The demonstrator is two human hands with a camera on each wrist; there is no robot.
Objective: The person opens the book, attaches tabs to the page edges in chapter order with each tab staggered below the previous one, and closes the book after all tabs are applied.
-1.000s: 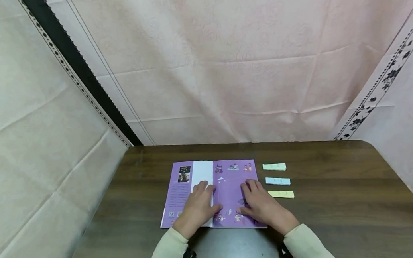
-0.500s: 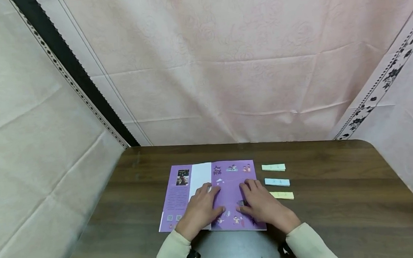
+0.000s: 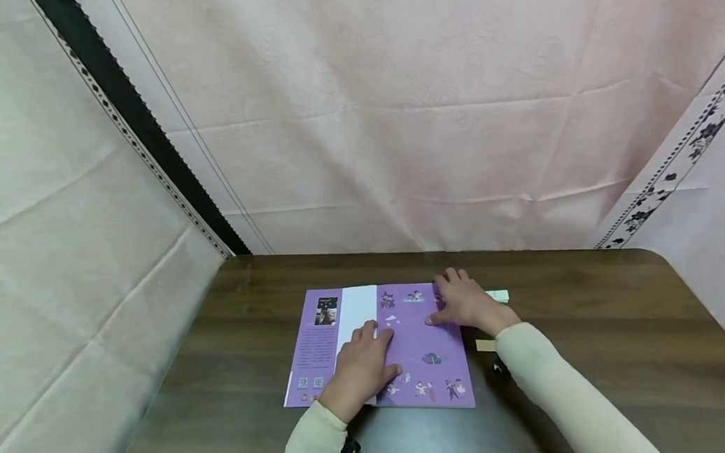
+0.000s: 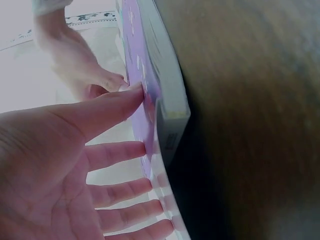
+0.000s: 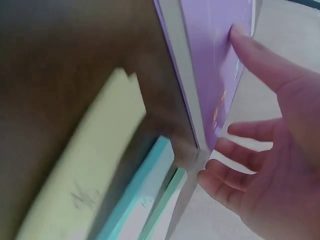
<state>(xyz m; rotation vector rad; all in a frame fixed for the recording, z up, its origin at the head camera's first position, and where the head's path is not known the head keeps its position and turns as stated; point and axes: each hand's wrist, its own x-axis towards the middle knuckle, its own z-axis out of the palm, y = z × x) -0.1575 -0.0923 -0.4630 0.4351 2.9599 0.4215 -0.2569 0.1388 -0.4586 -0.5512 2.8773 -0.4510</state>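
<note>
A thick book with a purple page (image 3: 412, 349) facing up lies on the table, its purple cover flap (image 3: 308, 356) and a white strip (image 3: 360, 304) spread to the left. My left hand (image 3: 358, 368) rests on it near the fold, fingers spread and thumb on the purple page. At the book's far right corner is my right hand (image 3: 467, 305); its thumb touches the page and the other fingers reach past the edge, as the right wrist view shows. Beside the book lie a yellow paper strip (image 5: 90, 160), a blue one (image 5: 140, 195) and a green one (image 5: 167, 205).
The brown wooden table (image 3: 596, 322) extends around the book. Light cloth hangs (image 3: 392, 112) stand behind it and at both sides. In the head view, my right arm covers the blue strip and part of the other two.
My right hand has slid away from me along the book's right side, from mid-page to the far corner. My left hand stays near the fold, only slightly shifted.
</note>
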